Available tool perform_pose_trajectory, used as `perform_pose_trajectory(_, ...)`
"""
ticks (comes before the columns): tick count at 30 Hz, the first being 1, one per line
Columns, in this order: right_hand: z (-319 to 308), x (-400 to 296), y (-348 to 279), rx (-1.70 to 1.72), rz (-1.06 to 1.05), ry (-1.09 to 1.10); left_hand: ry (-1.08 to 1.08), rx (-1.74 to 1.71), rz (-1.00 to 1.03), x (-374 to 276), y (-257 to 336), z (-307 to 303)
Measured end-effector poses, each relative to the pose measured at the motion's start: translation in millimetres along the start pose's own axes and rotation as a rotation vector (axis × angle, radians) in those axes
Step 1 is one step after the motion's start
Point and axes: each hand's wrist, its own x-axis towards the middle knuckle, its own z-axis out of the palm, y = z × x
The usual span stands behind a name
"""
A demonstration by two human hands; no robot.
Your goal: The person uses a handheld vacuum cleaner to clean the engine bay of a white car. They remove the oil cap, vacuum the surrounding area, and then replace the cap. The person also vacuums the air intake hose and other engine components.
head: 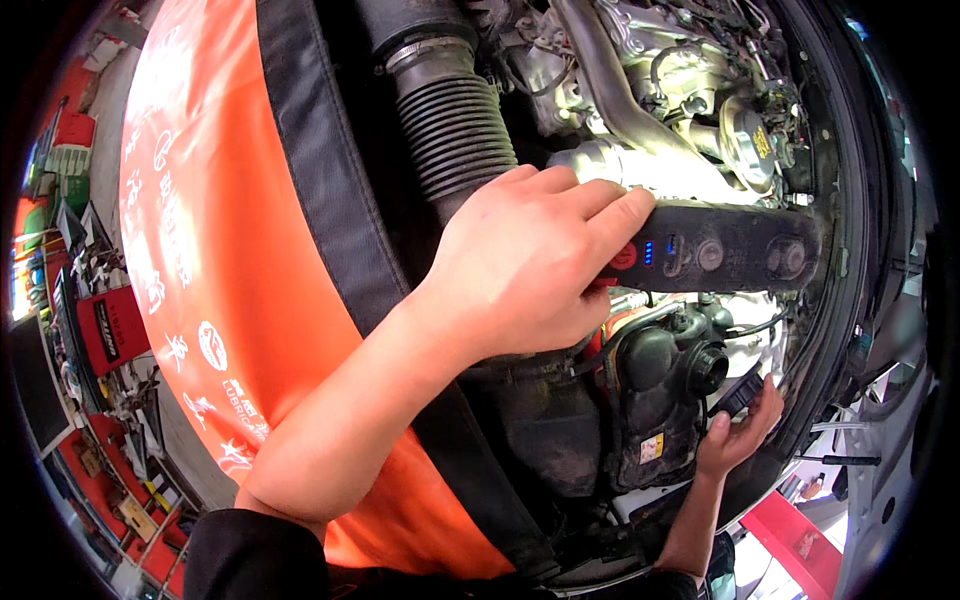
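My left hand (544,255) reaches across from the left and grips one end of a black cordless work light (720,251). Blue indicator lamps and a red button show on its casing, and bright light falls on the engine parts around it. Lower right, my right hand (742,435) holds a ribbed black screw cap (739,391) between thumb and fingers. The cap is apart from the uncovered threaded neck (709,367) of a black plastic fluid reservoir (652,405), just up and left of it. A small warning label (652,448) is stuck on the reservoir's side.
A corrugated air intake hose (454,135) and a metal pipe (611,82) run through the engine bay. An orange fender cover (300,360) with printed writing drapes the car's edge at left. Beyond stand red tool storage racks (112,330). A gas strut (847,460) is at far right.
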Motion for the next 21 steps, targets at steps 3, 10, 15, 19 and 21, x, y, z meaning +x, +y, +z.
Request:
perform_pose_trajectory(3,2.3,0.7,0.2,0.005,-0.001,0.001,0.004,0.015,-0.034,1.5,-0.2,-3.2)
perform_pose_trajectory(10,4.0,5.4,-3.2,-0.019,-0.062,-0.046,-0.009,0.006,-0.059,0.1,-2.1,-1.9)
perform_pose_trajectory(15,3.4,8.3,-4.5,-0.026,-0.073,-0.091,0.062,0.010,-0.036,-0.4,-4.2,1.7)
perform_pose_trajectory(19,3.0,8.9,-9.6,-0.028,-0.083,-0.146,0.087,-0.015,-0.056,-1.0,-2.2,-0.3)
perform_pose_trajectory(21,0.7,8.0,-10.0,-0.057,-0.084,-0.177,0.089,-0.014,-0.049,-0.1,-1.4,0.4)
